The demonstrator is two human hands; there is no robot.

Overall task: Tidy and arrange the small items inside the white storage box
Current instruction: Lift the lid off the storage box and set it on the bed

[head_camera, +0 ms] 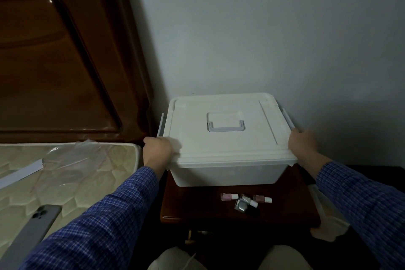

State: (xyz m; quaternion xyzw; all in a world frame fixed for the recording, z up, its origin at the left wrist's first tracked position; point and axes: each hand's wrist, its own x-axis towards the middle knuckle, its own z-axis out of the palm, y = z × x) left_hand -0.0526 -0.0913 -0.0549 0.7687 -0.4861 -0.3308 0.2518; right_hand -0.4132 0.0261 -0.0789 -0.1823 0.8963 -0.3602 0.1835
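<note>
The white storage box [228, 169] stands on a dark wooden nightstand [192, 210] against the wall, its lid [228, 140] on and a grey handle [225, 126] folded flat on top. My left hand [158, 149] grips the box's front left corner by the rim. My right hand [302, 142] grips the right side near the grey latch [287, 118]. Several small nail polish bottles [246, 200] lie in a loose heap on the nightstand just in front of the box. The box's contents are hidden.
A mattress [65, 177] lies to the left with a phone [41, 217], a white strip [22, 172] and clear plastic wrap [72, 155] on it. A brown wooden headboard [54, 61] rises behind. My knees are below the nightstand.
</note>
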